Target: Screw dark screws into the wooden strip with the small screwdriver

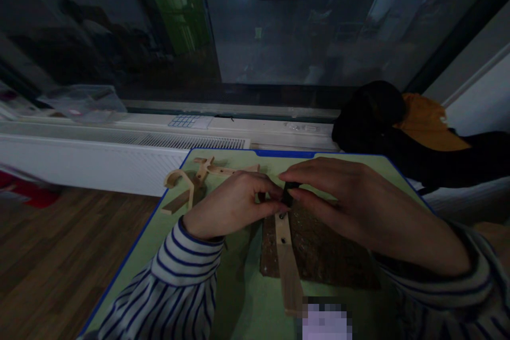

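Note:
A small black piece (287, 194) stands over the far end of a wooden strip, and the fingertips of both hands meet at it. My left hand (239, 199) is closed, thumb and index finger pinching the black piece from the left. From the other side my right hand (350, 202) grips its top between thumb and fingers. The wooden strip (290, 276) has dark holes or screw heads along its upper part and runs toward me. Beneath the strip lies a rough brown board (326, 255). The exact kind of the black piece is hard to make out in the dim light.
Curved and straight wooden parts (201, 172) lie at the table's (243, 297) back left. Behind the table are a white radiator (99, 162) and a windowsill with a clear plastic box (85, 103). Black and orange fabric (430, 119) sits at the right.

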